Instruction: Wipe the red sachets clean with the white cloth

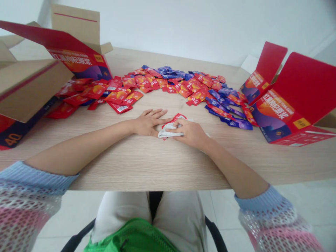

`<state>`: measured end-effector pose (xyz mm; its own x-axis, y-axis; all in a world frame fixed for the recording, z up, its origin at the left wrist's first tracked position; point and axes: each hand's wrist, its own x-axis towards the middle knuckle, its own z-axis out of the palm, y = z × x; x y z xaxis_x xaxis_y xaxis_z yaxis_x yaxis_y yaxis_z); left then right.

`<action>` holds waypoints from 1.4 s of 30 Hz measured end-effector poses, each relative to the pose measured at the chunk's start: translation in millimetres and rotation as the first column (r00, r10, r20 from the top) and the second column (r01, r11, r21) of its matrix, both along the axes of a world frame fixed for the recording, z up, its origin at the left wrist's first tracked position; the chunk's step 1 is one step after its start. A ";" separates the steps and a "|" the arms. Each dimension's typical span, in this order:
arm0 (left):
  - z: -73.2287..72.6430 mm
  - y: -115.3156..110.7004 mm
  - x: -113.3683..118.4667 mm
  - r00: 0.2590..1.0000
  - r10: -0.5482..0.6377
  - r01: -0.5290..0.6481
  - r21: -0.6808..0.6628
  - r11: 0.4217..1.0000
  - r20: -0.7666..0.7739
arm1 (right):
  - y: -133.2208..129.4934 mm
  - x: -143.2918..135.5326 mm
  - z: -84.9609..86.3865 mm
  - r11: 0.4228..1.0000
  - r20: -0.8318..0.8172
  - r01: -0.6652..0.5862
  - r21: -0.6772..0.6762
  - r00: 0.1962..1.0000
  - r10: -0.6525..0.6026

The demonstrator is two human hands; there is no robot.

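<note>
A red sachet lies flat on the table in front of me, mostly covered by a folded white cloth. My right hand grips the cloth with bent fingers and presses it onto the sachet. Just left of it, my left hand rests on the tabletop with its fingers spread, the thumb side at the sachet's left edge. Whether those fingers touch the sachet is hard to tell. Beyond both hands, red sachets and purple sachets lie heaped in a loose arc.
Open red cartons and a brown-flapped carton stand at the left. Two more open cartons, a nearer one and a farther one, stand at the right. The wooden table's front edge runs above my lap.
</note>
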<state>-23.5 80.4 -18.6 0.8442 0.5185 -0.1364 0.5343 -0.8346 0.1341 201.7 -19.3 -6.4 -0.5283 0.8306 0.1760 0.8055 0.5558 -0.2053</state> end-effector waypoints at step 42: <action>-0.3 -12.8 -1.0 0.999 0.022 -0.023 0.058 0.998 0.023 | 9.2 3.2 -5.1 0.964 -0.039 0.241 0.110 0.970 -0.238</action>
